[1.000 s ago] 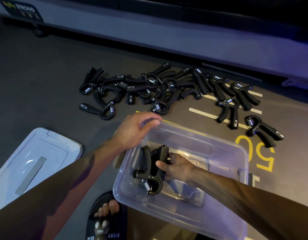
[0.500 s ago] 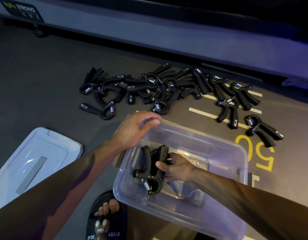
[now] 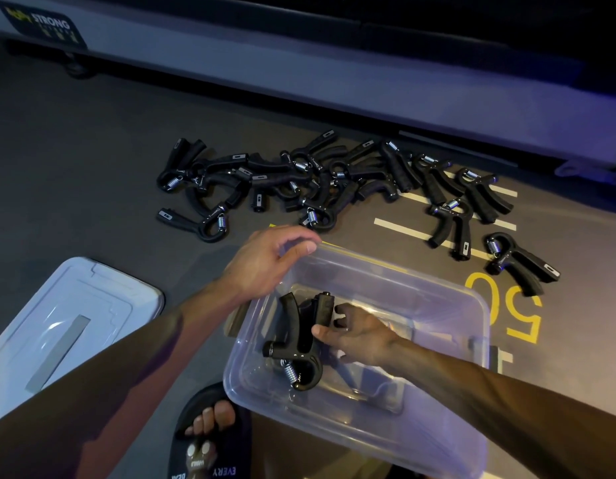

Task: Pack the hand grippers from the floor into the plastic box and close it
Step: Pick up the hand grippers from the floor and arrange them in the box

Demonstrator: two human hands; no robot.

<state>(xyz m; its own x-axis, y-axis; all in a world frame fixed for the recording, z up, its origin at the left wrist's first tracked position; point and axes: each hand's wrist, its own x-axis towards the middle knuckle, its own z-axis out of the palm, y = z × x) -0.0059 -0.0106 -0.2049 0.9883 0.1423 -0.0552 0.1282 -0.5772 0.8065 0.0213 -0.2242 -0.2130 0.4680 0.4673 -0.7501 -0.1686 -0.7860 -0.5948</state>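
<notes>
A clear plastic box (image 3: 474,305) sits on the floor in front of me. Inside it, my right hand (image 3: 358,337) holds one handle of a black hand gripper (image 3: 296,344) between thumb and curled fingers, the spring end pointing toward me. My left hand (image 3: 265,264) hovers at the box's far left corner, its loosely curved fingertips at the rim and holding nothing. Several more black hand grippers (image 3: 299,181) lie in a heap on the floor beyond the box. Others, among them a single hand gripper (image 3: 520,264), lie apart at the right.
The box's pale lid (image 3: 57,323) lies flat on the floor at the left. My foot in a dark sandal (image 3: 209,430) is against the box's near left corner. A long grey machine base (image 3: 334,81) runs along the back. Yellow floor markings (image 3: 517,312) lie right of the box.
Almost nothing has moved. My right hand's fingers have eased slightly beside the gripper's handle, and my left hand stays at the box's corner.
</notes>
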